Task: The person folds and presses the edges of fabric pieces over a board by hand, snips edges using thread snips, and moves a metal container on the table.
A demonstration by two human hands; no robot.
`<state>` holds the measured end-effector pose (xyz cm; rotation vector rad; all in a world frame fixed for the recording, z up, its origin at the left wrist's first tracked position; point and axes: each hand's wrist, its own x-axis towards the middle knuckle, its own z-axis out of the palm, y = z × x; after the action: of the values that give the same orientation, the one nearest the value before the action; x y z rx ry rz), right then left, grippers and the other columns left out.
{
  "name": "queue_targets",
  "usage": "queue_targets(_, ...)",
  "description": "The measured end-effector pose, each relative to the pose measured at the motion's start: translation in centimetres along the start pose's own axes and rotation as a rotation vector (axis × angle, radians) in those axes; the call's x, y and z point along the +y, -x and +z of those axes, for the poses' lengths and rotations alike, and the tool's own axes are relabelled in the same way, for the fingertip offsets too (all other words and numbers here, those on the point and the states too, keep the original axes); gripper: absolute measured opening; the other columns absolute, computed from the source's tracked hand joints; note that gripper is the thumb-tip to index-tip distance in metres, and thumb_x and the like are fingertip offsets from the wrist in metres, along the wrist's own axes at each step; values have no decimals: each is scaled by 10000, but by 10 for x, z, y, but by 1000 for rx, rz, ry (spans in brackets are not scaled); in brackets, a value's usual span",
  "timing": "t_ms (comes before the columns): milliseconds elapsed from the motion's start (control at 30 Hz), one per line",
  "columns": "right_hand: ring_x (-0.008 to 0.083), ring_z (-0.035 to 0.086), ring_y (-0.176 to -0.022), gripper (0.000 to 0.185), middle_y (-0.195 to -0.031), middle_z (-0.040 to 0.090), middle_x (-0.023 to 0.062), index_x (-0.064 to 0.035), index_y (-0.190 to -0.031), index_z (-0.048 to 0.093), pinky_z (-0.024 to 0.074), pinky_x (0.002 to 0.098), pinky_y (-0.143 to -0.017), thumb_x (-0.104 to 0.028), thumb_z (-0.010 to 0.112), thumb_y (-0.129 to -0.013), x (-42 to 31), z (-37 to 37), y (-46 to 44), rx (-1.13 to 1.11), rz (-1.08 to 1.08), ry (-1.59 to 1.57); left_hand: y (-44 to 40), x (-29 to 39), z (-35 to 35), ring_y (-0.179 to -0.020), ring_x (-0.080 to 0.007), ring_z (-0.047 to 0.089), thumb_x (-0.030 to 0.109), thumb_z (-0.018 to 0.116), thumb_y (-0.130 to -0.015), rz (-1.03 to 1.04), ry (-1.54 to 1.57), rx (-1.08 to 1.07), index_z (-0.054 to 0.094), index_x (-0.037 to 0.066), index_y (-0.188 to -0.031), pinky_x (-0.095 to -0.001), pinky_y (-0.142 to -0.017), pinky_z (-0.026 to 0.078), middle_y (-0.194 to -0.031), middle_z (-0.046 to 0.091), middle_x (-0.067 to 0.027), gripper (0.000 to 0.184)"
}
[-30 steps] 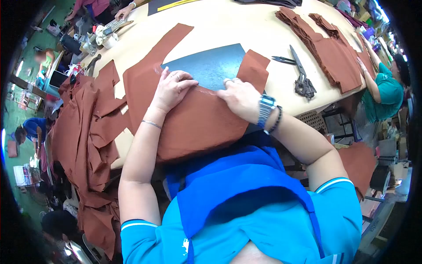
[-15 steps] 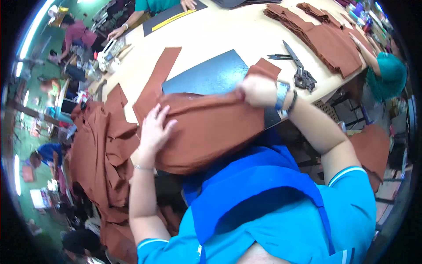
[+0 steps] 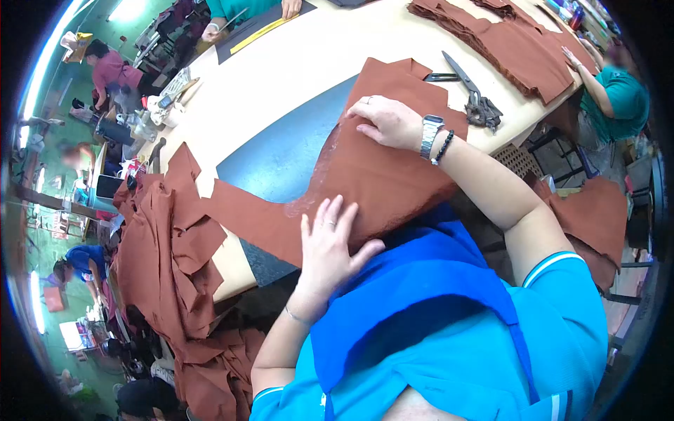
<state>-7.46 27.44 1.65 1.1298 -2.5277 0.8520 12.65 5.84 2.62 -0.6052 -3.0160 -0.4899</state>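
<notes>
A brown fabric piece (image 3: 393, 168) lies turned at an angle over a dark glossy board (image 3: 270, 151), with a whitish smear along its curved inner edge. My left hand (image 3: 333, 242) rests on the fabric's lower part, fingers spread. Higher up on the same piece lies my right hand (image 3: 390, 123), palm down with bent fingers apart; a metal watch and a dark beaded bracelet are on that wrist. Neither hand grips the cloth. Large scissors (image 3: 467, 84) with dark-wrapped handles lie beyond my right hand, beside a smaller dark tool (image 3: 442, 77).
Crumpled brown fabric (image 3: 165, 245) hangs over the table's left edge. A brown fabric stack (image 3: 519, 52) is at the upper right, near a co-worker's hand (image 3: 572, 57). Another person's hands are by a yellow strip (image 3: 260, 33) at the top. Tools clutter the upper left.
The brown fabric has been turned and shifted right, uncovering more of the board's left side. My left hand has moved right and down; my right hand has let go of the fabric edge and lies flatter.
</notes>
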Motion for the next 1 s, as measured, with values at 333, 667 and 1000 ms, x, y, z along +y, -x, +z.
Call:
queue_targets(333,298,593,-1085,330,-1155,661,128,-44,-1217,628,482,393,-988,-112,632,-895,10,38,-1,31,-165,45,-92,-74,22,-817,-256,633,122,681,-899,-102,265,356,669,20,-1187,-332,-739,517,-951,634,-136,307)
queue_targets(667,304,585,-1098,362,-1213,623,140,-73,-1223,629,480,416,-980,-281,584,-930,14,43,-3,-41,-256,224,-69,-68,21,-762,-296,661,115,640,-925,-71,128,398,721,73,-1079,-384,-672,551,-922,630,-123,180)
queue_targets(1000,419,271,-1448,878,-1553,303,247,-302,-1476,446,173,757,-1079,-867,370,-808,-18,23,4,-316,41,444,-68,-66,23,-771,-309,658,128,629,-929,-65,87,403,718,68,-1070,-403,-680,553,-927,620,-122,177)
